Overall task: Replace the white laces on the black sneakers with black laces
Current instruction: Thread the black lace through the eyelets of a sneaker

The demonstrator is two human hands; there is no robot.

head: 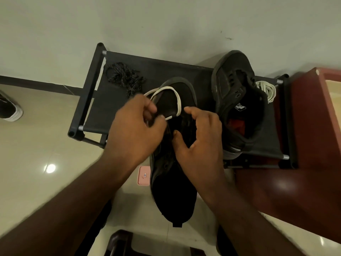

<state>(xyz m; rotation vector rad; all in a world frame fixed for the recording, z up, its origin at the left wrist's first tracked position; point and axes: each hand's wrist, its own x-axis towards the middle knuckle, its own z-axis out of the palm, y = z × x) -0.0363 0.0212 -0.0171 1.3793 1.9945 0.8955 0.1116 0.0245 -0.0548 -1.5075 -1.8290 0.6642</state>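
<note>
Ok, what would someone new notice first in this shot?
The two hands at centre: the left hand pinches a white lace looped over the toe of a black sneaker, which the right hand holds. Behind, on a dark rack, a second sneaker sits unlaced at the right with a bundled white lace beside it, and black laces lie in a heap at the left.

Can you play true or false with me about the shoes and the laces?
1. The black laces lie on the rack. True.
2. The second sneaker stands on the floor. False: it lies on the rack.
3. The left hand pinches a white lace. True.
4. The right hand is empty. False: it grips the held sneaker.
5. The held sneaker has black laces in it. False: only the white lace shows there.
</note>
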